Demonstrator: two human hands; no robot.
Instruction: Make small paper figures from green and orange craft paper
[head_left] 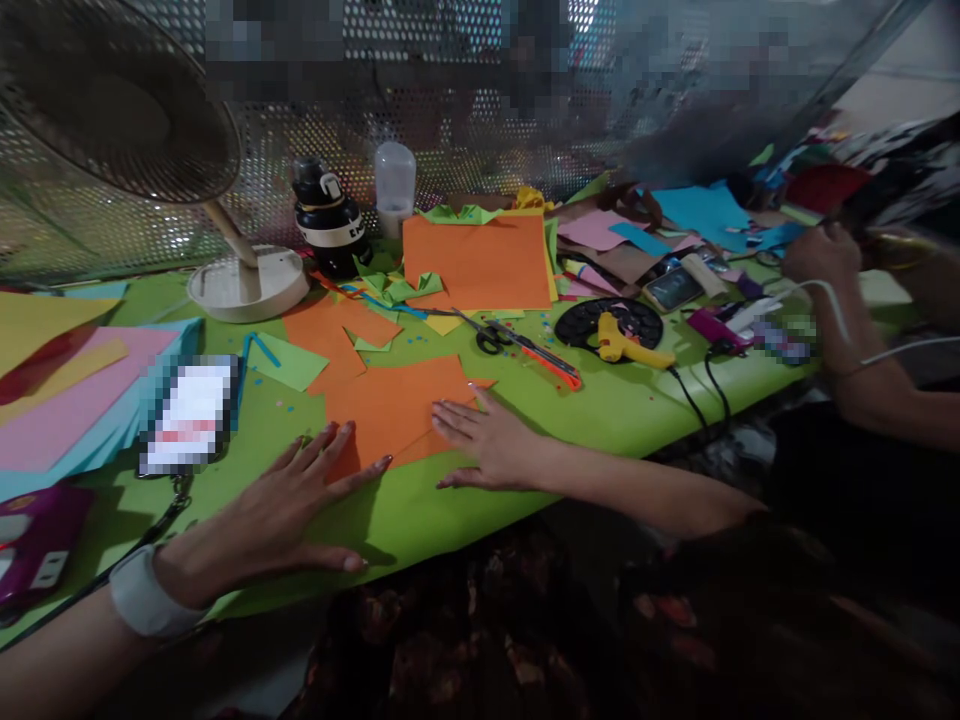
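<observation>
An orange sheet of paper (401, 400) lies flat on the green-covered table near its front edge. My left hand (289, 500), a pale band on its wrist, is spread open with its fingertips at the sheet's left and lower side. On the right part of the same sheet rests my right hand (491, 437), fingers stretched out and palm down. A faint line crosses the paper between the two hands. Just beyond it lie black scissors (499, 338) and an orange box cutter (551, 366). Cut orange pieces (330, 330) and a light green piece (289, 360) sit to the upper left.
A fan (247, 285), a black bottle (330, 225) and stacked orange paper (480, 262) stand toward the back. On the left are a phone (191, 415) and coloured sheets (82, 400). A yellow glue gun (634, 343) lies to the right, near another person's arm (862, 330).
</observation>
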